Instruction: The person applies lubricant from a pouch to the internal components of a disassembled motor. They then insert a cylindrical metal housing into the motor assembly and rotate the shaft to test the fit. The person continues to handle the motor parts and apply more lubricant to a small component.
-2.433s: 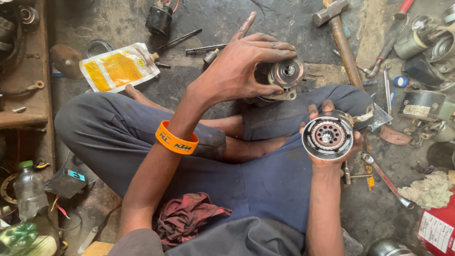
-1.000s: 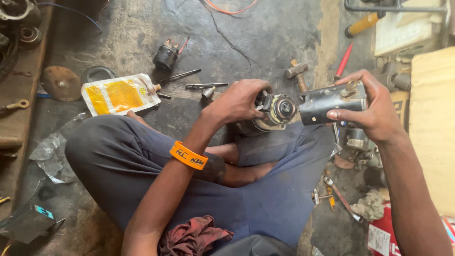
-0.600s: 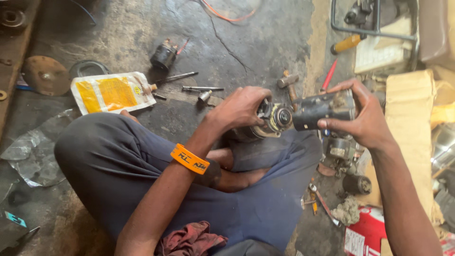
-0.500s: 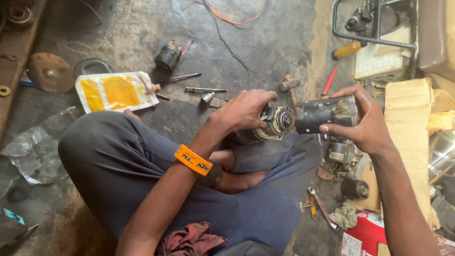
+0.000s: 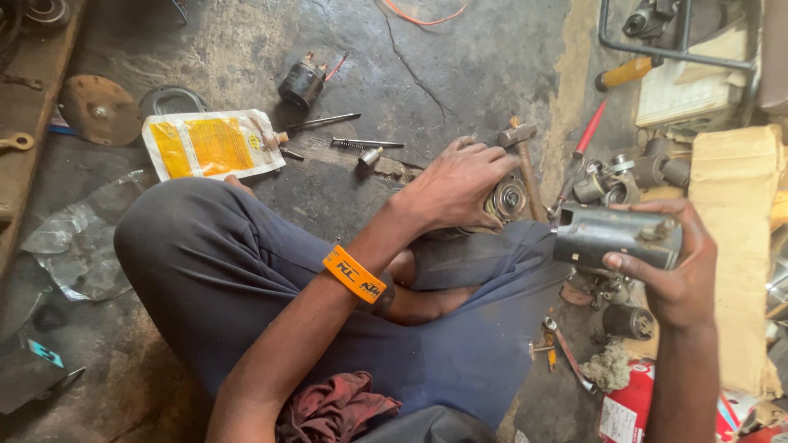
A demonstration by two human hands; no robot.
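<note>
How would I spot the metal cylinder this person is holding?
Start from the tall cardboard slab at the right edge. In front of it, the right hand grips a grey metal cylinder lying sideways. Unlike the smaller parts on the floor, it is raised off the ground.

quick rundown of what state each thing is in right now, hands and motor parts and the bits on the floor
left hand: clasped over round motor part
round motor part: held on the knee
right hand: gripping metal cylinder housing
metal cylinder housing: held up, lying sideways
yellow pouch: flat on floor
hammer: lying on floor
</note>
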